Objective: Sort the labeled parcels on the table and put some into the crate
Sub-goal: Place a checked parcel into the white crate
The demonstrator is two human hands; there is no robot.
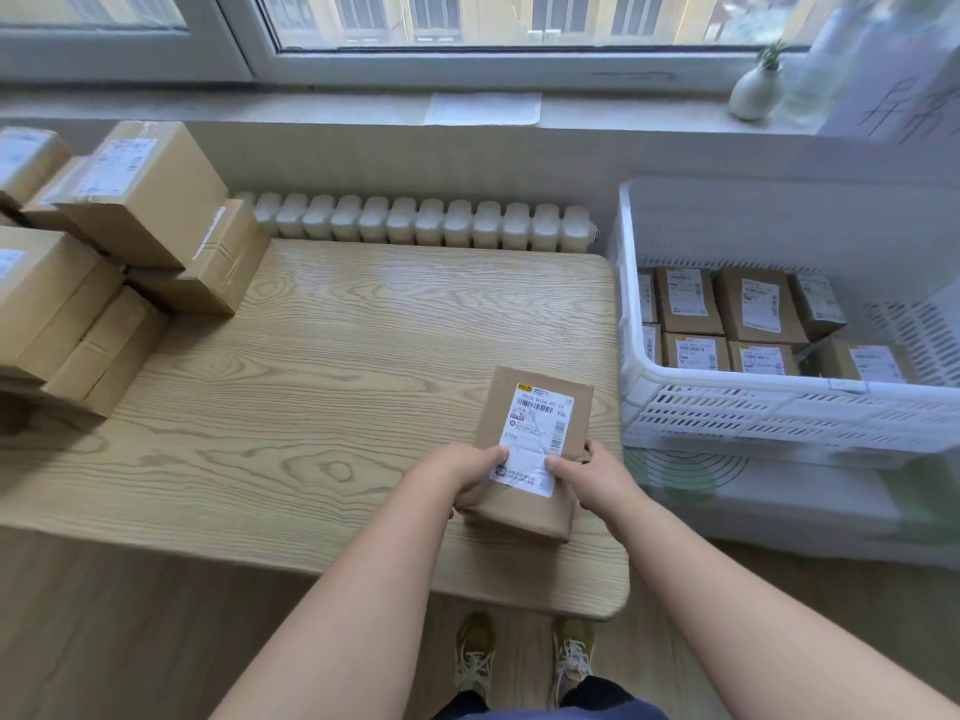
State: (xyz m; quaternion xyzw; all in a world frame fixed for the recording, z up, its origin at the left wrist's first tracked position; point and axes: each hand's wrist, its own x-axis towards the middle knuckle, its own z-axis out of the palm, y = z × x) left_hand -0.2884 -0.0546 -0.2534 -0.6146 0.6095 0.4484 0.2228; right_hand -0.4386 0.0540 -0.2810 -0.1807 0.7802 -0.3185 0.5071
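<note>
So both hands are on one brown parcel (pixel 535 449) near the 4 o'clock corner of the wooden table (pixel 311 366): the left hand (pixel 457 472) grips its left side with the thumb pressed on the white shipping label (pixel 540 439), and the right hand (pixel 592 478) clamps the right side, thumb on the label too. The other fingers curl under or behind the box, so I can't see them. Label text is mostly too small to read beyond a barcode and a few digits. The parcel's near end hangs close to the table's front edge, and its right side sits just beside the table's right edge. At 3 o'clock, the white plastic crate (pixel 779 413) stands right next to the table, with labeled boxes (pixel 753 324) laid flat inside in rows; its right part runs out of view and looks smeared, so no idea how many are in there. Over at 9 to 10 o'clock a stack of cardboard boxes (pixel 119 241) is piled up, cut off by the left edge, their labels blurry. The middle of the tabletop between the stack and the held parcel is bare wood, lots of room. At 12 o'clock a white radiator (pixel 421 226) runs behind the table, under the windowsill (pixel 363 109), with a small vase (pixel 756 90) at 1 o'clock. Shoes (pixel 524 662) peek out below the table's front edge.
</note>
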